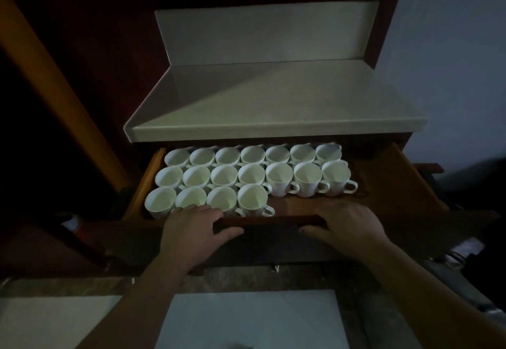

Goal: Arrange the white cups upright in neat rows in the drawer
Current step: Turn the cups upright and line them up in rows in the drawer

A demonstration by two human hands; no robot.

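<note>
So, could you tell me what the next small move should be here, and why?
Probably ease the drawer slowly inward: the left hand and right hand grip its front edge, the white cups all stand upright in three rows, and no loose cup is in view to fill the front row's gap.

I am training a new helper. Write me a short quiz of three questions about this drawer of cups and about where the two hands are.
1. How many white cups stand in the front row of the drawer, the row nearest the person?
2. True or false: some cups in view lie on their side.
3. What do the left hand and the right hand hold?
A) a cup each
B) the drawer's front panel
C) nothing

Key: 1. four; 2. false, all in view stand upright; 3. B.
</note>
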